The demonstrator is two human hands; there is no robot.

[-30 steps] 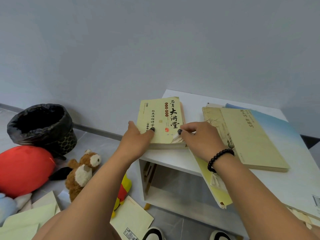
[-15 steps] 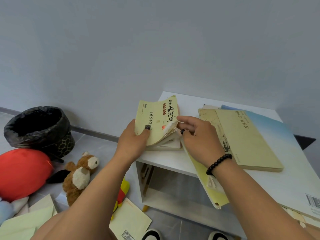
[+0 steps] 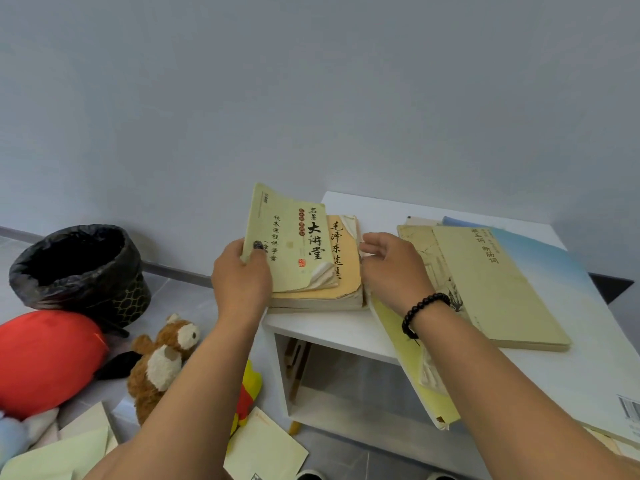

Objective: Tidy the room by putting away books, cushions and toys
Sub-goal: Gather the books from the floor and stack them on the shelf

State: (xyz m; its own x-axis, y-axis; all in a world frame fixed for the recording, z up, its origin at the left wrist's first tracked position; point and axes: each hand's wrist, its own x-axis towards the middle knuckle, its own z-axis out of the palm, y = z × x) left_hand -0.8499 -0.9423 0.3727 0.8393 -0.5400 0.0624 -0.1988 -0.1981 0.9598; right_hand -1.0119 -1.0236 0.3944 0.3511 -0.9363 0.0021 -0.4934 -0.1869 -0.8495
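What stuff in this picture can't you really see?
- Orange book, head view: mostly covered by the pale book the left hand holds.
- Yellow toy: behind the left arm.
- Inside the bin: too dark.
- Right hand fingertips: whether they touch the orange book is unclear.

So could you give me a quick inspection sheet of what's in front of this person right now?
Surface: white cabinet top, open compartment below.
Job's things: pale green book lifted at a tilt off an orange book; large book stack to the right; teddy bear and red cushion on the floor.
Clutter: loose papers on the floor; black bin by the wall.
Hands: left hand grips the green book; right hand rests at the orange book's edge, fingers relaxed, bead bracelet on the wrist.
Cables: nothing seen.
Surroundings: plain grey wall, grey tiled floor.
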